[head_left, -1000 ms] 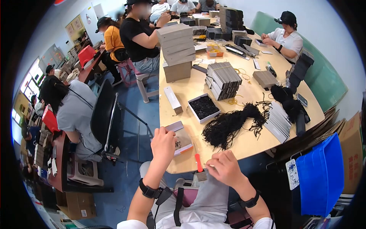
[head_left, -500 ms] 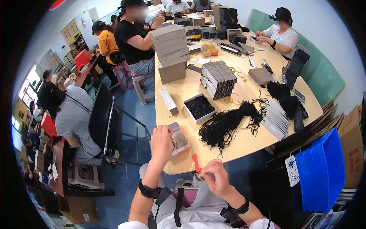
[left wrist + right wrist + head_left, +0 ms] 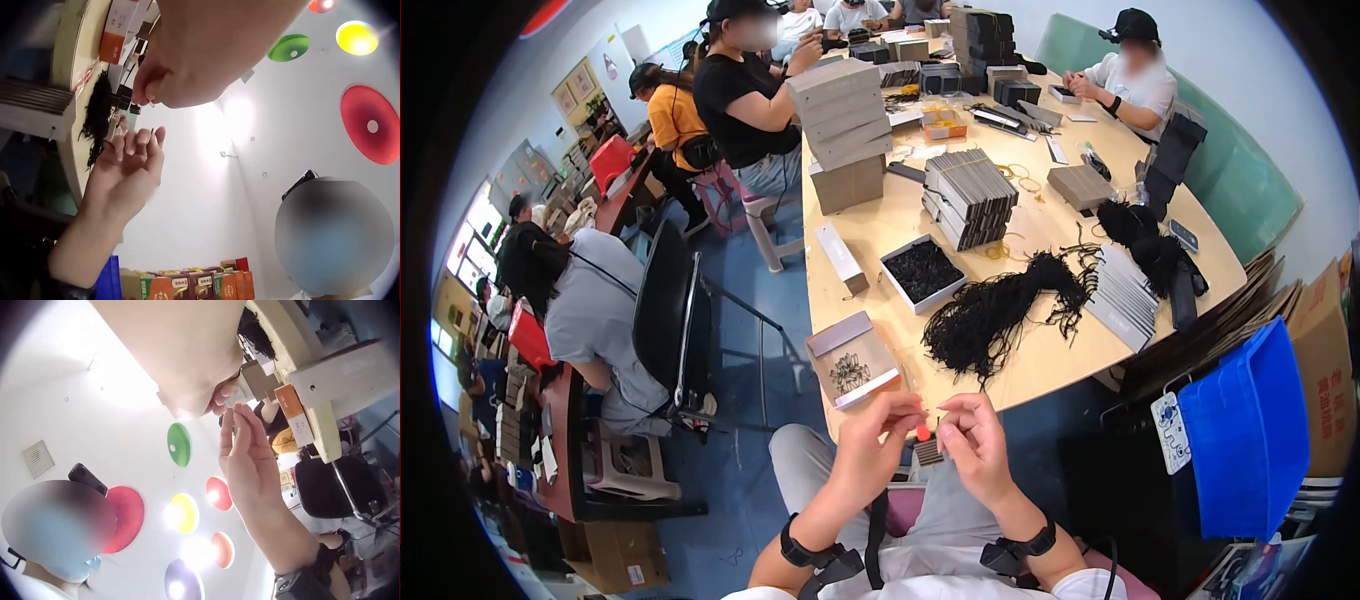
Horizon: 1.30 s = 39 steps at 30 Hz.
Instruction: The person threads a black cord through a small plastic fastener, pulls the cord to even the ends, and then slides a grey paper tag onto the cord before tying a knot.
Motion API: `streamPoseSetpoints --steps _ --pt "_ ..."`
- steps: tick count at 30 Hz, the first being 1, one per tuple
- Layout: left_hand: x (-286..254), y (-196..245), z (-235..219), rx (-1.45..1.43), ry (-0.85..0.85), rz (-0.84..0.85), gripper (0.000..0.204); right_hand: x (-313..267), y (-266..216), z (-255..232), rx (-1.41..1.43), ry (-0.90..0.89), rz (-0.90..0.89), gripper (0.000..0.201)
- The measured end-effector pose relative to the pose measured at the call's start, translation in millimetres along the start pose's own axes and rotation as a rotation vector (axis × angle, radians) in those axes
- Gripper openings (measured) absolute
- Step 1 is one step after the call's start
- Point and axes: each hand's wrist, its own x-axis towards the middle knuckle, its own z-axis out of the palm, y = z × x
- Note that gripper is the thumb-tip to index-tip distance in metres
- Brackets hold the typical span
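Note:
In the head view my left hand and right hand are raised close together above my lap, at the table's near edge. A small shiny metal piece shows at my left fingertips, pinched there. Between my right thumb and forefinger the dark tip of a thin black cord sticks up. Just below the hands is a red-handled tool, mostly hidden by fingers, by a stack of thin grey strips. An open box holding small metal pieces stands ahead of my left hand.
On the table lie a black cord bundle, a box of black bits, banded grey cards and fanned grey strips. A tall grey box stack stands left, a blue bin right. Other people sit around.
My left hand has come away from the box of metal pieces, back and right beside my right hand, baring the box's contents. The right hand has stayed near the table edge.

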Motion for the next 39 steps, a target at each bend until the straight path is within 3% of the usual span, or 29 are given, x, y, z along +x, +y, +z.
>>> streamPoseSetpoints --steps 14,28,39 --pt "-11.6 0.7 8.5 0.066 0.013 0.007 0.02 -3.3 1.8 0.2 0.009 0.023 0.063 0.022" --pt "-17.9 -6.0 12.6 0.391 0.073 0.288 0.018 -6.4 6.4 -7.2 0.064 0.076 0.172 0.012" --pt "-18.6 -11.7 13.2 0.338 0.06 0.26 0.02 -7.2 3.4 -12.8 0.073 0.004 0.222 0.017"
